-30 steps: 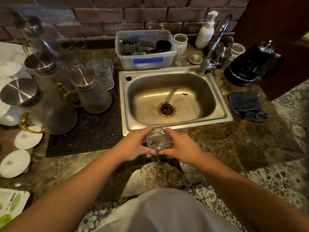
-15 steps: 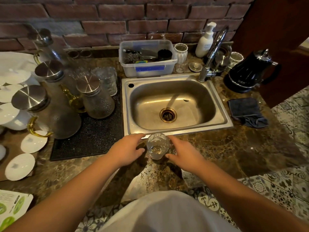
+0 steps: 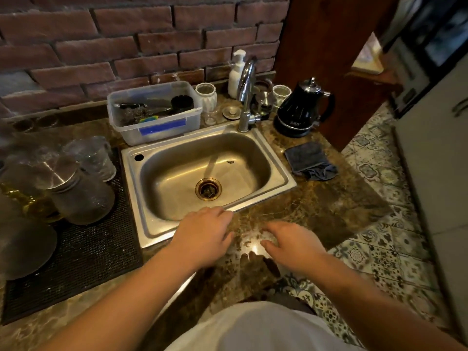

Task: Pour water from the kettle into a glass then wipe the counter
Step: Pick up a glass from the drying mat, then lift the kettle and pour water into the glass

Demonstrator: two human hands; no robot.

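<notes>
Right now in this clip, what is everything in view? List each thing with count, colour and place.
Kettle: one, black, counter right of tap.
Cloth: one, dark grey, counter right of sink.
Glass: one, clear, blurred, between the hands.
Sink: one, steel, centre.
Tap: one, chrome, behind sink.
Tub: one, clear, behind sink.
Soap bottle: one, white, by wall.
Jars: several, glass, left mat.
Left hand: open.
Right hand: open.

Left hand (image 3: 202, 235) and right hand (image 3: 291, 245) extended, fingers (image 3: 272, 227) loosely spread.
</notes>
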